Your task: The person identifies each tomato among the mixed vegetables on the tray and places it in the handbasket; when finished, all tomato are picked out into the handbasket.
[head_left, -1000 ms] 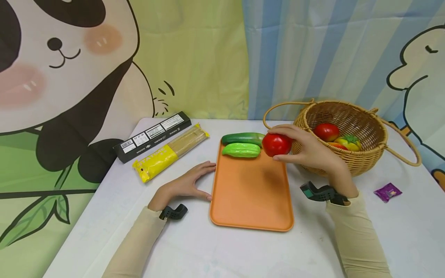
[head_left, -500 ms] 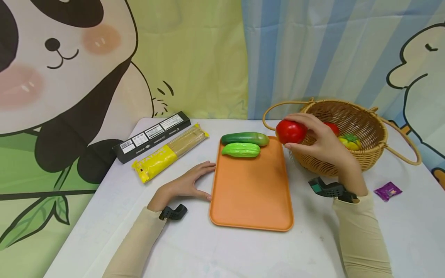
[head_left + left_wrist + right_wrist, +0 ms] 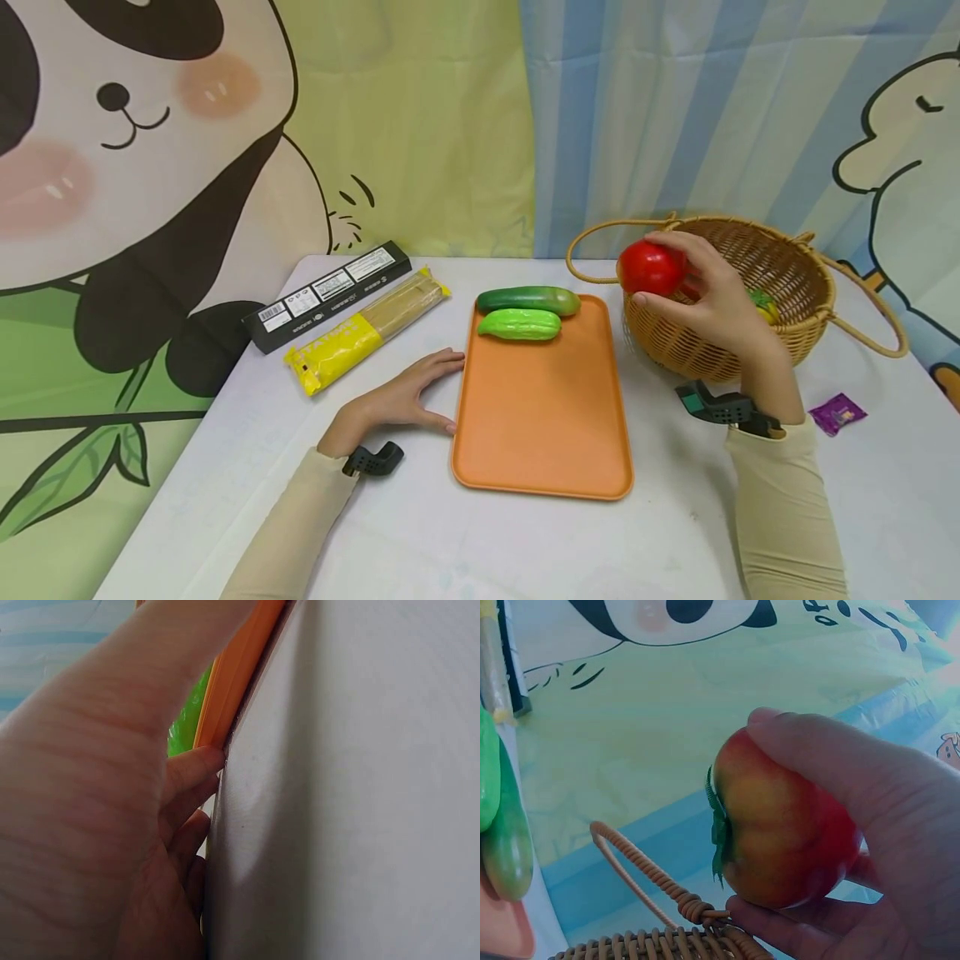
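My right hand [image 3: 716,292] grips a red toy tomato [image 3: 651,268] at the left rim of the wicker basket [image 3: 750,337]. In the right wrist view the tomato [image 3: 780,825] shows a yellowish side and a green leafy top, with the thumb on one side and fingers on the other. On the table, my left hand [image 3: 393,400] rests with fingers spread against the left edge of the orange tray [image 3: 543,417]. A dark green cucumber-like vegetable [image 3: 528,300] and a light green ridged one [image 3: 520,324] lie at the tray's far end.
A yellow-green toy [image 3: 763,306] shows inside the basket, partly hidden by my right hand. Left of the tray lie a yellow noodle packet [image 3: 367,331] and a black box [image 3: 330,293]. A small purple packet [image 3: 837,414] sits at the right.
My right hand has carried the tomato rightward and away from me, from over the tray's far right corner to the basket's rim. The left hand has stayed at the tray's edge.
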The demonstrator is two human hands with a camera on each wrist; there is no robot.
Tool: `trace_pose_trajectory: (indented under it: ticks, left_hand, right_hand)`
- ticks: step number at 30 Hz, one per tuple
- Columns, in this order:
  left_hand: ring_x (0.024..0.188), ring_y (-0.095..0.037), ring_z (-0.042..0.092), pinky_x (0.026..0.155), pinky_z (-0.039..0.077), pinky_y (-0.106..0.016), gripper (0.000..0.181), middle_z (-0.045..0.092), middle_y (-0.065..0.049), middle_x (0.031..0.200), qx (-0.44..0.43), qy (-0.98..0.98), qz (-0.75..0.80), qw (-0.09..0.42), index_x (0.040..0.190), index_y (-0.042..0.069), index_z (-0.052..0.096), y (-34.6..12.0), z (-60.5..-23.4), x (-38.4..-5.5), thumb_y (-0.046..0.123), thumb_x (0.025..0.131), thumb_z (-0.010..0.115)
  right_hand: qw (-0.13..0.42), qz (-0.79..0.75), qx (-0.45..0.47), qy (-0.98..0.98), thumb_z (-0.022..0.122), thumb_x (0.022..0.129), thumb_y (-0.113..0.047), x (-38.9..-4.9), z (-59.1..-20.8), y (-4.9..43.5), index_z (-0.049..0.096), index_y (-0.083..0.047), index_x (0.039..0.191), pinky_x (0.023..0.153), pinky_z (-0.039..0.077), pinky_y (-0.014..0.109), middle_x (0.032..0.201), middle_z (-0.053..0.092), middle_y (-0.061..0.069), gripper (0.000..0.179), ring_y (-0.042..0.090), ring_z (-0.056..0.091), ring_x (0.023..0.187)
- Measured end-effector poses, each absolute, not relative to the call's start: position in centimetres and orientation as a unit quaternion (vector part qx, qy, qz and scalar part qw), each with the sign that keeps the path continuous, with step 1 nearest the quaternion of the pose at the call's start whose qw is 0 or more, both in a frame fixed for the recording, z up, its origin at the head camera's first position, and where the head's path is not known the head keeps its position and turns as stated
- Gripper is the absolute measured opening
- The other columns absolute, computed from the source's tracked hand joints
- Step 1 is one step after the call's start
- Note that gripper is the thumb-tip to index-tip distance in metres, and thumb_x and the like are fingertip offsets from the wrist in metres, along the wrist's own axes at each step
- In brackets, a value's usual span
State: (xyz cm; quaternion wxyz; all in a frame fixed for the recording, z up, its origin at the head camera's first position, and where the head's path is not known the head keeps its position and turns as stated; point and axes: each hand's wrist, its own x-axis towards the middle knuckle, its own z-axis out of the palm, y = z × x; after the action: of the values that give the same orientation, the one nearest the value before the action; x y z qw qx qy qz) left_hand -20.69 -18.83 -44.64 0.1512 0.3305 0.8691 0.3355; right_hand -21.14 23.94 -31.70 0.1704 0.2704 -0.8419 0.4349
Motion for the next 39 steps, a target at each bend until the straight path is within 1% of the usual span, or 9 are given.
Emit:
trace_pose_trajectory:
  ticks: [9, 12, 16, 21, 24, 26, 29, 31, 39]
  left_hand:
    - [0.15, -0.027, 0.011, 0.12, 0.014, -0.051, 0.1, 0.024, -0.005, 0.16, 0.33, 0.87, 0.333, 0.151, 0.152, 0.012, 0.034, -18.8, -44.7, -20.7, 0.042, 0.072, 0.086]
    - [0.15, -0.027, 0.011, 0.12, 0.014, -0.051, 0.1, 0.024, -0.005, 0.16, 0.33, 0.87, 0.333, 0.152, 0.152, 0.011, 0.034, -18.8, -44.7, -20.7, 0.042, 0.072, 0.086]
    - [0.15, -0.024, 0.01, 0.121, 0.014, -0.048, 0.102, 0.023, -0.002, 0.16, 0.325, 0.872, 0.33, 0.157, 0.153, 0.013, 0.033, -18.8, -44.7, -20.7, 0.043, 0.071, 0.086]
    - [0.15, -0.025, 0.01, 0.12, 0.014, -0.049, 0.103, 0.023, -0.003, 0.16, 0.33, 0.871, 0.329, 0.155, 0.153, 0.013, 0.032, -18.9, -44.8, -20.8, 0.046, 0.071, 0.085]
    - [0.15, -0.025, 0.01, 0.12, 0.014, -0.049, 0.103, 0.023, -0.003, 0.16, 0.33, 0.871, 0.329, 0.155, 0.153, 0.013, 0.032, -18.9, -44.7, -20.8, 0.046, 0.071, 0.085]
    - [0.15, -0.023, 0.009, 0.121, 0.013, -0.047, 0.103, 0.022, -0.001, 0.16, 0.326, 0.872, 0.329, 0.158, 0.153, 0.014, 0.032, -18.8, -44.6, -20.7, 0.046, 0.071, 0.086]
    - [0.15, -0.023, 0.01, 0.121, 0.014, -0.048, 0.103, 0.023, -0.001, 0.16, 0.326, 0.872, 0.329, 0.157, 0.153, 0.014, 0.032, -18.8, -44.6, -20.7, 0.044, 0.071, 0.086]
    - [0.15, -0.024, 0.01, 0.121, 0.014, -0.049, 0.102, 0.024, -0.002, 0.16, 0.326, 0.871, 0.332, 0.157, 0.152, 0.013, 0.033, -18.7, -44.5, -20.7, 0.043, 0.071, 0.086]
    - [0.15, -0.026, 0.011, 0.12, 0.013, -0.05, 0.101, 0.025, -0.004, 0.16, 0.323, 0.871, 0.336, 0.158, 0.152, 0.012, 0.033, -18.7, -44.4, -20.6, 0.043, 0.071, 0.086]
  right_hand:
    - [0.207, 0.439, 0.245, -0.839, 0.08, 0.07, 0.011, -21.2, -31.6, 24.7, 0.052, -0.007, 0.137, 0.088, 0.044, 0.007, 0.134, 0.049, -0.012, 0.075, 0.005, 0.049, 0.115]
    - [0.207, 0.442, 0.225, -0.844, 0.081, 0.072, 0.007, -21.3, -31.5, 25.1, 0.052, -0.009, 0.138, 0.088, 0.044, 0.007, 0.135, 0.05, -0.007, 0.074, 0.005, 0.048, 0.115]
    - [0.206, 0.418, 0.176, -0.867, 0.081, 0.078, -0.005, -21.3, -31.5, 25.7, 0.052, -0.019, 0.14, 0.089, 0.042, 0.008, 0.139, 0.049, 0.001, 0.071, 0.008, 0.046, 0.118]
    - [0.203, 0.396, 0.129, -0.886, 0.08, 0.081, -0.016, -21.5, -31.7, 26.3, 0.049, -0.028, 0.142, 0.094, 0.042, 0.012, 0.142, 0.047, 0.002, 0.07, 0.014, 0.044, 0.121]
    - [0.204, 0.389, 0.119, -0.891, 0.08, 0.081, -0.018, -21.5, -31.7, 26.5, 0.049, -0.028, 0.142, 0.098, 0.046, 0.024, 0.142, 0.047, 0.004, 0.069, 0.018, 0.045, 0.121]
    - [0.2, 0.387, 0.111, -0.893, 0.079, 0.083, -0.02, -21.6, -31.7, 26.6, 0.049, -0.025, 0.143, 0.102, 0.047, 0.042, 0.143, 0.046, 0.007, 0.068, 0.025, 0.044, 0.124]
    - [0.194, 0.382, 0.093, -0.899, 0.076, 0.085, -0.024, -21.7, -31.7, 26.6, 0.046, -0.019, 0.144, 0.099, 0.041, 0.066, 0.146, 0.043, 0.013, 0.067, 0.035, 0.039, 0.13]
    - [0.192, 0.381, 0.079, -0.901, 0.075, 0.086, -0.026, -21.7, -31.8, 26.6, 0.045, -0.016, 0.145, 0.098, 0.038, 0.07, 0.147, 0.041, 0.016, 0.067, 0.039, 0.036, 0.133]
    - [0.161, 0.383, 0.035, -0.909, 0.068, 0.09, -0.036, -21.8, -31.9, 26.9, 0.036, -0.016, 0.15, 0.099, 0.036, 0.071, 0.149, 0.037, 0.021, 0.07, 0.046, 0.035, 0.132]
